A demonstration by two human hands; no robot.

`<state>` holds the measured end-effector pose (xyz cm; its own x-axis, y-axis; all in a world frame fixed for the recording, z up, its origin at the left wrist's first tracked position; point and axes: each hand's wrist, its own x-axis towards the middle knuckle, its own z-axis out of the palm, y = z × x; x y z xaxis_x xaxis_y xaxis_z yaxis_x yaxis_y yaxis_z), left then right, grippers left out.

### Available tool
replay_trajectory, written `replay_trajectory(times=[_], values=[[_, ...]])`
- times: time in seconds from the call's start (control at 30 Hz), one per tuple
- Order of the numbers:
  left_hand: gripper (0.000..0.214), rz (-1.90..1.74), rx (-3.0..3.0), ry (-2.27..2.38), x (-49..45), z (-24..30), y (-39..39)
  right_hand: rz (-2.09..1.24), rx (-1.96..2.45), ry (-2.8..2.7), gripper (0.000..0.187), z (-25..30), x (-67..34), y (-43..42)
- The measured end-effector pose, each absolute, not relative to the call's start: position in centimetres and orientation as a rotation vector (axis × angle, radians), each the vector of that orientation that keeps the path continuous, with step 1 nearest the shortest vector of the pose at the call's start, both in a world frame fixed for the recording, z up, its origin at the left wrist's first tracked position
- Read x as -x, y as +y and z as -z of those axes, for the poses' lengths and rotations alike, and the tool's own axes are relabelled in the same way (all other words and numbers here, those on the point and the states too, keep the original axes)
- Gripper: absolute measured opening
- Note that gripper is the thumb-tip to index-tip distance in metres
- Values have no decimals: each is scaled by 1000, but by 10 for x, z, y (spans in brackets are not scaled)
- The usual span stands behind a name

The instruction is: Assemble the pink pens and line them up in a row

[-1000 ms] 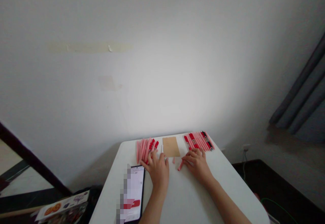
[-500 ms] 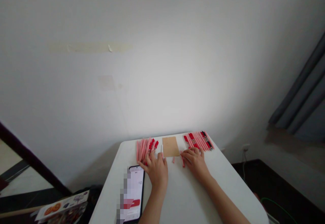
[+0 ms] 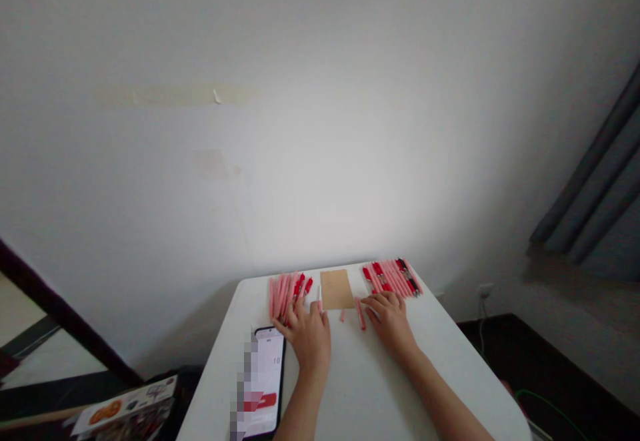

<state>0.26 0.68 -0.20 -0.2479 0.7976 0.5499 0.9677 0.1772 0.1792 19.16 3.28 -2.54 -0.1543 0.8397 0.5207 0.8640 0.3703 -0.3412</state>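
White table [image 3: 360,387] stands pushed against a bare wall [image 3: 320,127], with a grey curtain [image 3: 595,187] off to the right.

One loose pink pen [image 3: 360,312] lies on the table between the two hands, just off the fingertips of the right hand [image 3: 393,321]. Its long axis runs away from the person, leaning slightly left at the far end. It is much nearer the right hand than the left hand [image 3: 310,335]. Whether a finger touches it, I cannot tell.

The right hand rests palm down, fingers loosely spread, gripping nothing. The left hand also lies flat and spread, its fingertips on the near ends of the left pile [image 3: 287,291], with a thin white stick [image 3: 319,294] beside them.

A short pink stub [image 3: 342,315] lies between the hands. Beyond it are a brown card [image 3: 337,289] and the right pile [image 3: 393,277]. A phone [image 3: 265,381] sits left of the left wrist.
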Motion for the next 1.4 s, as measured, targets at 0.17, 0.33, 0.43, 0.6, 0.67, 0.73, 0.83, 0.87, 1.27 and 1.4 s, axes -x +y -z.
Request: replay_trajectory(times=[0.17,0.33,0.43,0.6,0.67,0.73,0.83,0.87,1.27,1.4], values=[[20,700,1676,-2145,-3,1,7,43,1518,-1994,26,28,-194,33],[22,669,1661,-2160,-3,2,8,15,1532,-1991,25,28,-195,32],[22,661,1655,-2166,-4,1,8,3,1534,-1984,25,27,-195,31],[24,662,1644,-2145,-4,0,7,20,1519,-1987,26,27,-195,31],[23,665,1645,-2134,-4,-1,7,21,1508,-1983,26,27,-195,32],[23,673,1641,-2133,-4,-1,6,17,1500,-1975,25,28,-195,32],[22,700,1631,-2132,-4,-2,7,14,1491,-1965,25,30,-196,33],[22,714,1632,-2130,-4,-2,7,10,1489,-1963,25,31,-196,33],[15,1083,1995,-1904,-10,-4,6,49,1314,-1923,27,30,-194,33],[15,1100,2095,-1850,-14,-3,4,74,1250,-1970,32,30,-193,33]])
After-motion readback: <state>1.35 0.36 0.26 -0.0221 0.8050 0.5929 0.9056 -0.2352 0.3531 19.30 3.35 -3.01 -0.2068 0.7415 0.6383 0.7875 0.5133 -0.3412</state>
